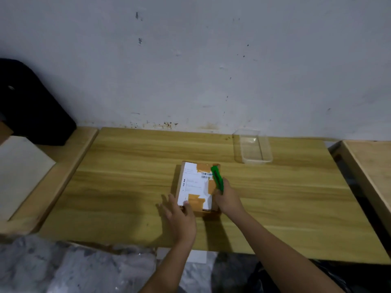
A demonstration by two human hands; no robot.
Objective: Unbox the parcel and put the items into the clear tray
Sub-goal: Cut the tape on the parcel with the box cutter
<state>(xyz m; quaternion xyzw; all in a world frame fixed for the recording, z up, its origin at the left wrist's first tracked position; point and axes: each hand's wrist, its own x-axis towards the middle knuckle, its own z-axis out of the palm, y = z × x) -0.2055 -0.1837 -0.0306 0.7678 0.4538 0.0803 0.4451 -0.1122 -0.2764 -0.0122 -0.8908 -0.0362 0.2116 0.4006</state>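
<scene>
The left hand (pixel 179 212) lies flat, fingers straight, on the near corner of the small brown cardboard parcel (pixel 194 187), probably so it cannot slide. The right hand (pixel 227 197) grips a green plastic box cutter (pixel 216 178) over the tape. The clear plastic tray (pixel 251 160) waits further right.

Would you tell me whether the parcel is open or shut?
Shut: the parcel has its top flat under tape and a label. The right hand holds a green cutter against it.

Bare forearms — left hand (pixel 181 218), right hand (pixel 227 199) — bare.
</scene>
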